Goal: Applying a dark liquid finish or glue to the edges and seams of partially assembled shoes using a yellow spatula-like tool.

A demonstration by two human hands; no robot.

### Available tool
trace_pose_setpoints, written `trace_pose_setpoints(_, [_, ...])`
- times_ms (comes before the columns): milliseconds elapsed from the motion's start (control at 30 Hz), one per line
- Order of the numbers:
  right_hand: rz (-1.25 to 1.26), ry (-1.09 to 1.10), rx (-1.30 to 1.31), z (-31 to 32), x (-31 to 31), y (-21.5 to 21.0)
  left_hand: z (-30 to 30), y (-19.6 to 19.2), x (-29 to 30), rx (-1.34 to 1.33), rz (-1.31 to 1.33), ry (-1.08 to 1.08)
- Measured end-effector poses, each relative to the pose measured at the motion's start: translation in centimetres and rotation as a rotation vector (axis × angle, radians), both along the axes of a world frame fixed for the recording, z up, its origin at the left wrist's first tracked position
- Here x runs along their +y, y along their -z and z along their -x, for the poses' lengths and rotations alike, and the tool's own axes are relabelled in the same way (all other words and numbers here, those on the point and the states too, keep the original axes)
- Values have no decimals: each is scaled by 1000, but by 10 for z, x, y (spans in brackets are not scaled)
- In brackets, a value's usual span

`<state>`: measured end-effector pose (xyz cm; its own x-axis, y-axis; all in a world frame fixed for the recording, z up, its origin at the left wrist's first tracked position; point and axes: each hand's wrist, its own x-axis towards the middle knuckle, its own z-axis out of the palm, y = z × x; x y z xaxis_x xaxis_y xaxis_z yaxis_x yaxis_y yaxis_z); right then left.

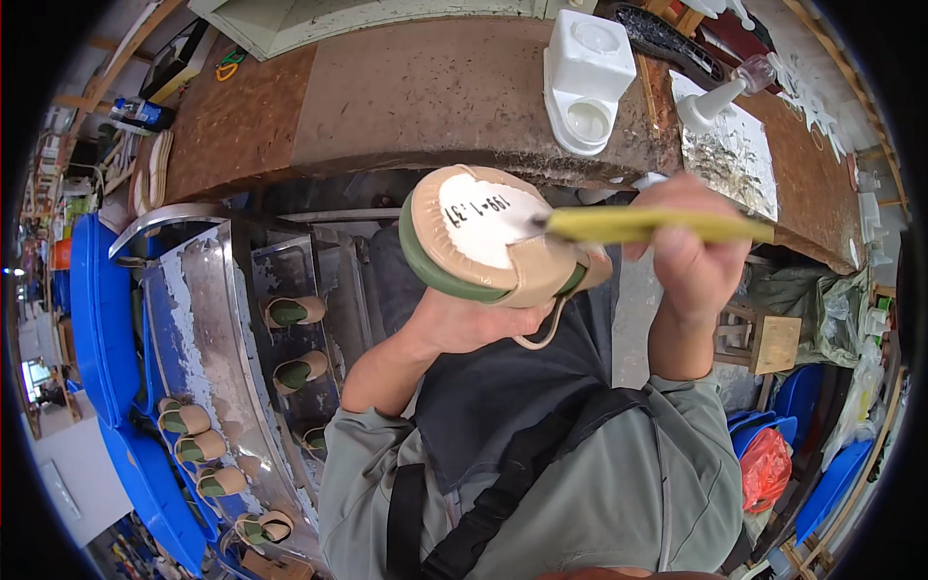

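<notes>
The shoe [474, 217] is held bottom-up on the person's side of the bench [406, 97], its tan, pleated edge framing smooth white, with a green side band. The left hand [474, 324] grips it; the right [691, 266] grips a yellow tool [623, 225], contact unclear. On the bench, a white pot [597, 75] has round wells, contents unclear.

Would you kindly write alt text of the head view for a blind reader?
A person's left hand holds a tan and green shoe, underside toward the camera, while the right hand holds a blurred yellow tool at its white patch. Beyond is a brown workbench; similar shoes sit at left.
</notes>
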<state>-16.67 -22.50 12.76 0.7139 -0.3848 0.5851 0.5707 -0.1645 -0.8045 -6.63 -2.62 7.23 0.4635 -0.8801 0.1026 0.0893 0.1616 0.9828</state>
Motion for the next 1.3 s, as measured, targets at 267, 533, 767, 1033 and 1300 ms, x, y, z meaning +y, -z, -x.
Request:
trace_pose_setpoints(267, [514,81,-194,-8,6,-16,0,-18,-6,185,-98,87])
trace_pose_setpoints(533, [362,-8,-249,-15,-1,-9,-9,-29,-9,428,-66,117])
trace_pose_setpoints(767, [-521,68,-3,-7,-42,17,-51,-22,-2,407,111,58])
trace_pose_setpoints(1033, [-454,415,230,-20,-78,87,-38,6,16,1031,658,-542])
trace_pose_setpoints(1300, [75,500,515,-56,-91,115,-68,60,5,968,530,-221])
